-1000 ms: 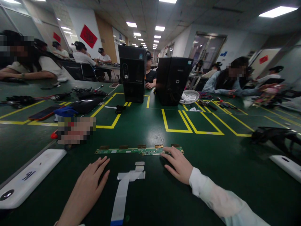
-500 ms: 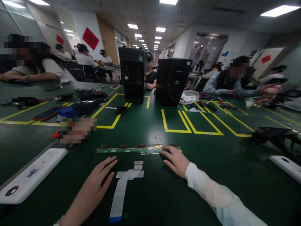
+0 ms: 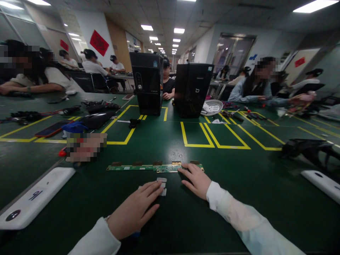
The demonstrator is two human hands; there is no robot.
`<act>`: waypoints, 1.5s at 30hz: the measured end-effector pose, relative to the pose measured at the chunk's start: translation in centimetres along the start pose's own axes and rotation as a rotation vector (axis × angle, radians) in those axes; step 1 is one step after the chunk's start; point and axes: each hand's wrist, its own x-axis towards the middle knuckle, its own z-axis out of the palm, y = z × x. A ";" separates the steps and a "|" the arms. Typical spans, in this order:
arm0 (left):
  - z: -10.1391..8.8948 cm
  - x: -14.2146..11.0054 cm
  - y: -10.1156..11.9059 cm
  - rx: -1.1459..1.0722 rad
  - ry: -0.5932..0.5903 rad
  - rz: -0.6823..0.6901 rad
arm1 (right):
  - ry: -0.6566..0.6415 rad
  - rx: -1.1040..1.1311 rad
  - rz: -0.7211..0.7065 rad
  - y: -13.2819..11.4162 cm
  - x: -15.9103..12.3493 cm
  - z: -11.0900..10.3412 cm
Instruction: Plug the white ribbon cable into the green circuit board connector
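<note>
With thumbs held apart from fingers, the left hand (image 3: 136,209) is stretched palm-down over the white ribbon cable (image 3: 162,180), the right hand (image 3: 195,180) over the right end of the farther green circuit board (image 3: 142,168).

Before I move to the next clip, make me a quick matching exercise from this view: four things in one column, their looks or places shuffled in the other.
1. Circuit board
2. Ribbon cable
3. Basket
4. Right hand

A. Mostly hidden under the left hand
B. Fingers at the board's right part
C. Long, narrow and green
D. White, beside a black computer tower

Pairs: 1-C; 2-A; 3-D; 4-B
</note>
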 end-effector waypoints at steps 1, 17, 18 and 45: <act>0.1 0.3 0.5 0.008 -0.012 0.005 | 0.003 0.001 -0.003 0.0 0.0 0.0; 2.8 4.1 5.2 0.065 0.017 -0.087 | 0.004 0.009 0.007 -0.4 0.0 -0.2; 2.8 4.0 5.2 0.064 0.019 -0.084 | 0.001 0.011 0.011 -0.4 0.0 -0.3; 2.8 4.7 5.7 0.025 0.073 -0.135 | -0.020 0.008 0.024 -0.6 0.1 -0.1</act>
